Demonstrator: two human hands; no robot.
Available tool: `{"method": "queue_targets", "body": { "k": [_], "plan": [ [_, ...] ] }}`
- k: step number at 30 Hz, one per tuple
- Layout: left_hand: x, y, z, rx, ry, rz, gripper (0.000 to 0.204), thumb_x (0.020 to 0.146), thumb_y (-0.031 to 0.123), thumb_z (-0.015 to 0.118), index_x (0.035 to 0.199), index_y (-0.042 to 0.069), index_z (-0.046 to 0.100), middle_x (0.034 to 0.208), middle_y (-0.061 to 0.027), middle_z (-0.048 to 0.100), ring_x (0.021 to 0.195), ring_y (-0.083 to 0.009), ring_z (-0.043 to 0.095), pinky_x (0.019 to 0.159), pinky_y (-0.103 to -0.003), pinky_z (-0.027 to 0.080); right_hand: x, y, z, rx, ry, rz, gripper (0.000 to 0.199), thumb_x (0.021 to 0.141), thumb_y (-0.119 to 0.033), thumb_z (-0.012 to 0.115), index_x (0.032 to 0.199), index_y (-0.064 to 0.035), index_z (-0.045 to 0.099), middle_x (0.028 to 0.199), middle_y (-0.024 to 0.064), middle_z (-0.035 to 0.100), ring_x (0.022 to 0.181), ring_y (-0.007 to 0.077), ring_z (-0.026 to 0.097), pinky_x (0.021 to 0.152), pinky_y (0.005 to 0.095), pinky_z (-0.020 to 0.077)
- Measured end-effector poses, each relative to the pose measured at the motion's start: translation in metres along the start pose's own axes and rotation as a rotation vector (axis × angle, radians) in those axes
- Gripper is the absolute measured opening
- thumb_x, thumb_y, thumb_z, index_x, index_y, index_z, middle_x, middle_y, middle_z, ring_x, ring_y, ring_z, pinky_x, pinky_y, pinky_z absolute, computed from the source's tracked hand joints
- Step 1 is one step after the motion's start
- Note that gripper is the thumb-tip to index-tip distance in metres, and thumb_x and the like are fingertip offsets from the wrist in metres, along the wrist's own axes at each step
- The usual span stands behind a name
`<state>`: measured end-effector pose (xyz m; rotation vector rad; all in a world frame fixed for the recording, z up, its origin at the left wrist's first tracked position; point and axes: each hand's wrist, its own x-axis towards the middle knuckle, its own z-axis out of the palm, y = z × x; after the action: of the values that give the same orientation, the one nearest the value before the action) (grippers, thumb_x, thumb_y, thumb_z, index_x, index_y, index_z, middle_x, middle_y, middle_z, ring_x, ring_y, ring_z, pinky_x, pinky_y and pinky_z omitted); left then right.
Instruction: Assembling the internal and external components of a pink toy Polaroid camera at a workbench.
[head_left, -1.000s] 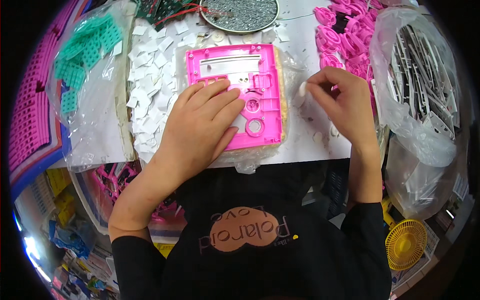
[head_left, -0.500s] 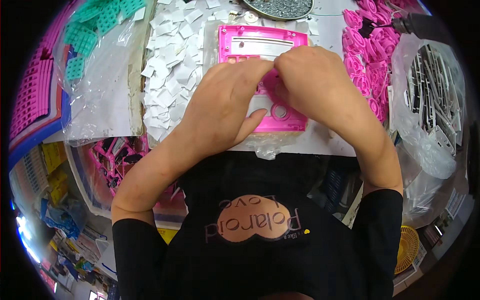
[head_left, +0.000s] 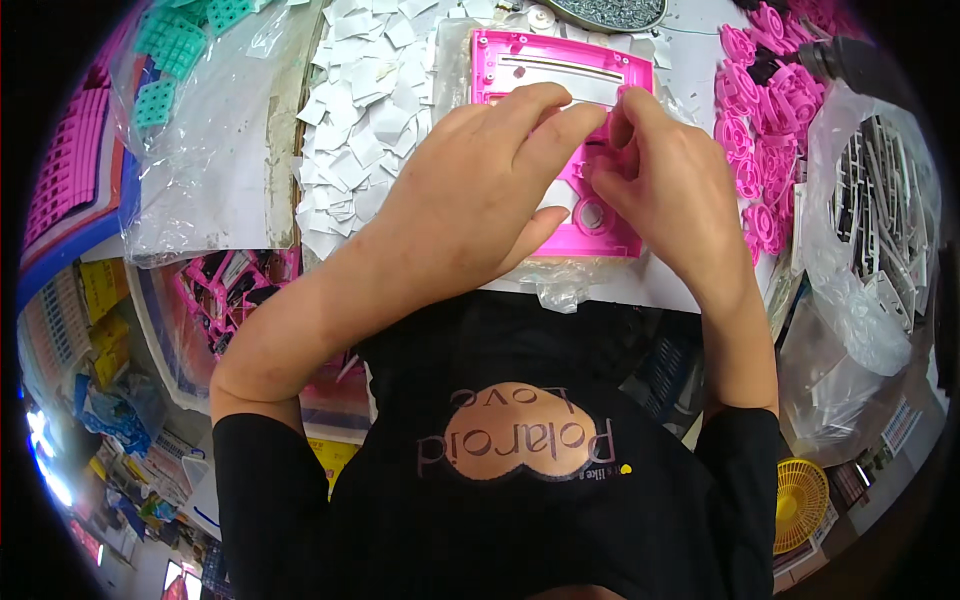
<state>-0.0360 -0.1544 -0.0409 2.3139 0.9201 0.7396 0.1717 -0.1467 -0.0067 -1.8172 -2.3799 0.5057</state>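
Pink plastic panel (head_left: 577, 168), one: lay on the tabletop (head_left: 672, 287) ahead of me, beneath both hands, long axis running away from my body. Left hand (head_left: 485, 170): spread loosely over its left half, thumb apart, clasping nothing visible. Right hand (head_left: 678, 185): nearer its right edge, fingertips bent inward; whether they gripped anything, I could not tell. Round dish (head_left: 606, 29): held small grey pieces (head_left: 620, 11). Clear bag (head_left: 862, 335), right: held white and dark strips (head_left: 882, 190). Tub (head_left: 168, 372), lower left: held pink parts (head_left: 222, 300).
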Motion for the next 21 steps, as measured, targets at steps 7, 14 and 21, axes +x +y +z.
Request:
{"method": "queue_targets", "body": {
  "k": [7, 14, 21],
  "plan": [
    [0.074, -0.020, -0.003, 0.074, 0.256, -0.001, 0.020, 0.086, 0.017, 0.068, 0.103, 0.008, 0.069, 0.103, -0.0157, 0.070, 0.098, -0.0364, 0.067, 0.085, -0.046, 0.053, 0.001, 0.007, 0.000, -0.015, 0.049, -0.090, 0.020, 0.080, -0.011, 0.070, 0.091, -0.0007, 0.057, 0.070, 0.0200, 0.067, 0.067, 0.0390, 0.068, 0.062, 0.0496, 0.0545],
    [0.172, -0.081, -0.014, 0.562, -0.059, 0.023, 0.017, 0.083, 0.017, 0.062, 0.083, 0.007, 0.076, 0.085, -0.0177, 0.073, 0.084, -0.0371, 0.071, 0.083, -0.048, 0.052, -0.004, 0.013, 0.002, 0.117, 0.072, -0.108, 0.034, 0.080, -0.011, 0.078, 0.104, -0.0042, 0.054, 0.065, 0.0125, 0.064, 0.057, 0.0265, 0.064, 0.054, 0.0376, 0.0470],
    [0.191, -0.087, 0.000, 0.633, -0.131, 0.128, 0.020, 0.084, 0.015, 0.058, 0.083, 0.007, 0.076, 0.087, -0.0177, 0.074, 0.085, -0.0348, 0.072, 0.081, -0.051, 0.050, -0.011, 0.086, -0.069, 0.400, 0.911, -0.072, 0.032, 0.090, -0.009, 0.073, 0.119, 0.0003, 0.060, 0.086, 0.0062, 0.069, 0.073, 0.0113, 0.062, 0.064, 0.0288, 0.0481]
  ]
}}
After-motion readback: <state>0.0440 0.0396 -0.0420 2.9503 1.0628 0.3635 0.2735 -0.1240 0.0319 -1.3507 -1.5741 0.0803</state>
